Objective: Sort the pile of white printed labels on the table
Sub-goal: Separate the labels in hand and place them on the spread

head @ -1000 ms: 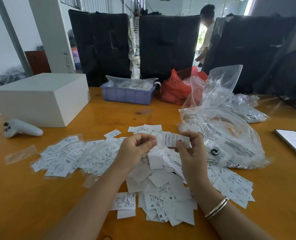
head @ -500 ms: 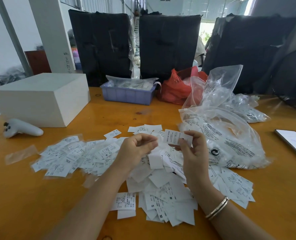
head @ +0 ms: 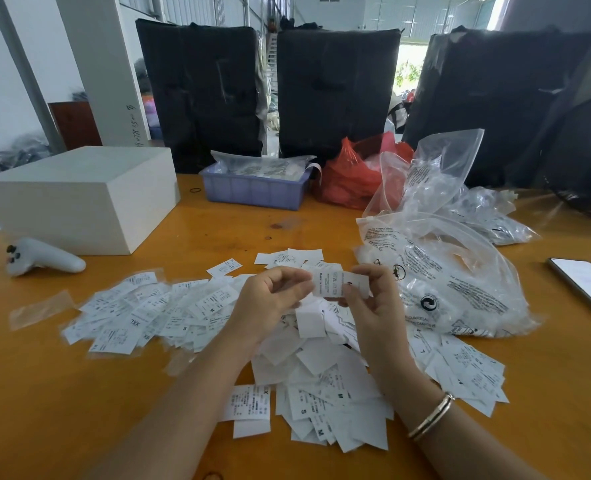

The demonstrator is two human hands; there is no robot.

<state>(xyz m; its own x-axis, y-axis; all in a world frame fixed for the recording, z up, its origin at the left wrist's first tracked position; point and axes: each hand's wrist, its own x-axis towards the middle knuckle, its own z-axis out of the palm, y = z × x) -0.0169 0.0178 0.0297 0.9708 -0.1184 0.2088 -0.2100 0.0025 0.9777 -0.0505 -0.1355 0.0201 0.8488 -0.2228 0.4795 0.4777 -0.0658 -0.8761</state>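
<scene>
Two hands, the left hand [head: 269, 299] and right hand [head: 373, 306], pinch one small white rectangular printed paper label [head: 335, 284] by its ends above the loose pile of white printed labels [head: 321, 382], marked S, M, L, XXL, on the orange wooden table [head: 62, 410], one crinkled clear printed plastic bag [head: 453, 285] at 2 o'clock.

- The left hand [head: 269, 299] is raised above the pile of labels [head: 321, 368], fingers curled, pinching the left end of a label [head: 335, 280].
- The right hand [head: 373, 303] pinches its right end; both forearms reach over the pile.
</scene>
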